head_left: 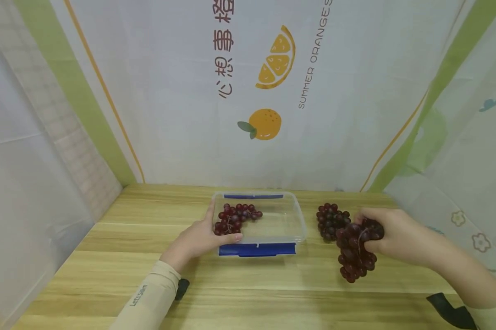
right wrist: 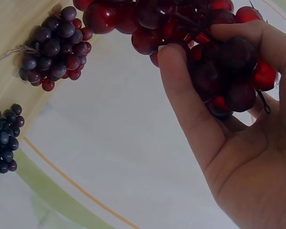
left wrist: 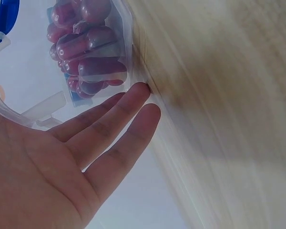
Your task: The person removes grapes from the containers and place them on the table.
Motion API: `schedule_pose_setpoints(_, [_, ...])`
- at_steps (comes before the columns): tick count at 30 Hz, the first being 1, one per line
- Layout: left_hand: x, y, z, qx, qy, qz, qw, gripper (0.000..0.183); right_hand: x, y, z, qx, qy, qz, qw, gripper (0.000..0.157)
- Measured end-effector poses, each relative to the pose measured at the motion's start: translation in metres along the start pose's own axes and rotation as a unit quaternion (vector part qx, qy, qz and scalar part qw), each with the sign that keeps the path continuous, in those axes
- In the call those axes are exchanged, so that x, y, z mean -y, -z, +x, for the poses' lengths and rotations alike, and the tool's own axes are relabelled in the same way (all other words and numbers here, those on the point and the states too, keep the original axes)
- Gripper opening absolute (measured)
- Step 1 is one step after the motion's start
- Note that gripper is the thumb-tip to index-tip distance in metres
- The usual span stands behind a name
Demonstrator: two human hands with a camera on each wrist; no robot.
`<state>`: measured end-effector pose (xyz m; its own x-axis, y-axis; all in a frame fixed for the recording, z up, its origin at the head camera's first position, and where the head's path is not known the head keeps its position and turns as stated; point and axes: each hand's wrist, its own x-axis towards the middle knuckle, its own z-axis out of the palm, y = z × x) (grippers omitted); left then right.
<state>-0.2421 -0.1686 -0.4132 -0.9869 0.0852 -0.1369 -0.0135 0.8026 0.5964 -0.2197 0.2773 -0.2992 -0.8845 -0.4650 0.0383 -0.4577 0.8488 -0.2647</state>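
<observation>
A clear plastic food box (head_left: pixel 272 229) with blue clips stands on the table, and a bunch of red grapes (head_left: pixel 231 219) lies in its left part. My left hand (head_left: pixel 200 236) rests against the box's front left corner, thumb along the front rim. In the left wrist view its other fingers (left wrist: pixel 128 138) reach out nearly straight beside the box wall. To the right of the box my right hand (head_left: pixel 386 229) grips another bunch of dark red grapes (head_left: pixel 355 254) between thumb and fingers; the bunch hangs down from the grip.
Another bunch of grapes (head_left: pixel 330 220) lies on the wooden table (head_left: pixel 149 256) between box and right hand. The right wrist view shows a blue-black bunch (right wrist: pixel 4 143) too. A white printed cloth (head_left: pixel 182 114) stands up behind the table.
</observation>
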Motion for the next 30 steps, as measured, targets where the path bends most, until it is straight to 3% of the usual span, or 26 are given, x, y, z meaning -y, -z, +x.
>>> schedule_pose_setpoints(12, [0.0, 0.0, 0.001, -0.001, 0.003, 0.006, 1.0, 0.142, -0.005, -0.007, -0.015, 0.068, -0.059, 0.047, 0.995, 0.053])
schedule_pose_setpoints(21, [0.0, 0.0, 0.001, -0.001, 0.002, 0.004, 1.0, 0.141, -0.013, -0.021, -0.024, 0.101, -0.073, 0.087, 0.988, 0.047])
schedule_pose_setpoints(30, [-0.001, 0.0, -0.001, -0.001, 0.004, 0.004, 1.0, 0.141, -0.024, -0.031, -0.028, 0.17, -0.06, 0.124, 0.976, 0.06])
